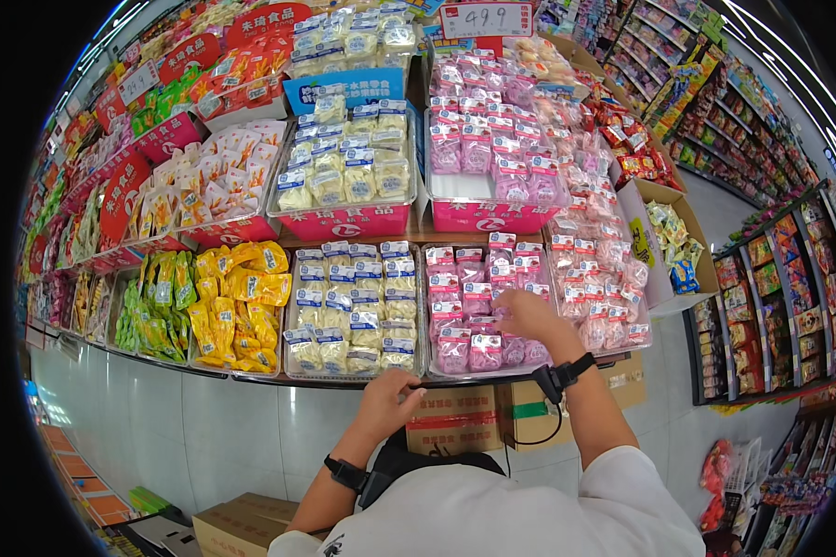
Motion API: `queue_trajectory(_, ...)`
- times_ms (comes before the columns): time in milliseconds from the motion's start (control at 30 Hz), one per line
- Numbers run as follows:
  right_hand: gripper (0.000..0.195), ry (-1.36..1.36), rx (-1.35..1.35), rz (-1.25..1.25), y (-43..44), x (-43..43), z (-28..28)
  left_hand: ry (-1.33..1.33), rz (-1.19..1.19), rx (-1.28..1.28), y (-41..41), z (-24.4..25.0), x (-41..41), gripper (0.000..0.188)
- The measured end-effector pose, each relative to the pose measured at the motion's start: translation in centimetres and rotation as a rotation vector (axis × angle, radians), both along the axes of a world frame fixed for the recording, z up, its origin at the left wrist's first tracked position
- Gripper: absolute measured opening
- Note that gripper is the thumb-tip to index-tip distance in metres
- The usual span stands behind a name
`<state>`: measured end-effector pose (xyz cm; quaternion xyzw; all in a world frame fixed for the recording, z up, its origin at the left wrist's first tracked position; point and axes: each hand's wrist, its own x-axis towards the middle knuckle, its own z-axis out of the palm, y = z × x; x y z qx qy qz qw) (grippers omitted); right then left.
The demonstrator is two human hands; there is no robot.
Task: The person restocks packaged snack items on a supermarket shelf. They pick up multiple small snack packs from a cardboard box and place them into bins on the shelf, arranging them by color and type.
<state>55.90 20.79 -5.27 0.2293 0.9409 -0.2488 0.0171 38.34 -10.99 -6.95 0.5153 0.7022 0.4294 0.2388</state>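
Observation:
My right hand [527, 315] is over a clear plastic tray [426, 306] of pink snack packets [453, 348] with red-and-white labels. Its fingertips are at the packets in the tray's middle; whether they grip one cannot be seen. At the front edge of the display, my left hand [389, 404] hovers by or touches the rim of the neighbouring tray [352, 376]. No item shows in this hand, and its thumb stands apart from the fingers. That tray holds cream-coloured packets [366, 320] with blue-and-white labels, set in rows. Each wrist wears a black strapped device, the right one with a cable.
Behind stand raised pink-fronted bins [348, 221] of similar packets. Yellow packets [240, 306] and green packets [160, 306] fill trays at the left. Looser pink packets [595, 292] and an open carton [669, 257] stand right. Cardboard boxes [453, 418] sit on the floor under the display edge.

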Motion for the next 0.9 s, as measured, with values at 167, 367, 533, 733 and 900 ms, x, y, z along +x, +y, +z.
queue_trajectory(167,0.031,-0.029,0.165,0.056,-0.6,-0.9,-4.4,-0.040,0.025,0.012,-0.2,0.1,0.4,0.018)
queue_trajectory(367,0.035,-0.174,0.026,0.089,1.8,-3.0,-5.9,-0.057,0.086,-0.008,-2.0,-0.8,0.2,0.019)
queue_trajectory(533,0.033,-0.221,-0.102,0.123,3.9,-4.3,-6.5,-0.029,0.106,-0.046,-2.4,-0.4,0.1,0.018)
queue_trajectory(733,0.016,-0.042,0.388,0.065,0.3,-4.3,-6.0,-0.015,0.133,-0.036,-2.9,-0.9,-0.2,0.018)
queue_trajectory(900,0.012,0.078,0.431,-0.057,-1.6,-3.4,-4.1,-0.042,0.137,-0.080,-3.3,-0.8,-0.3,0.019)
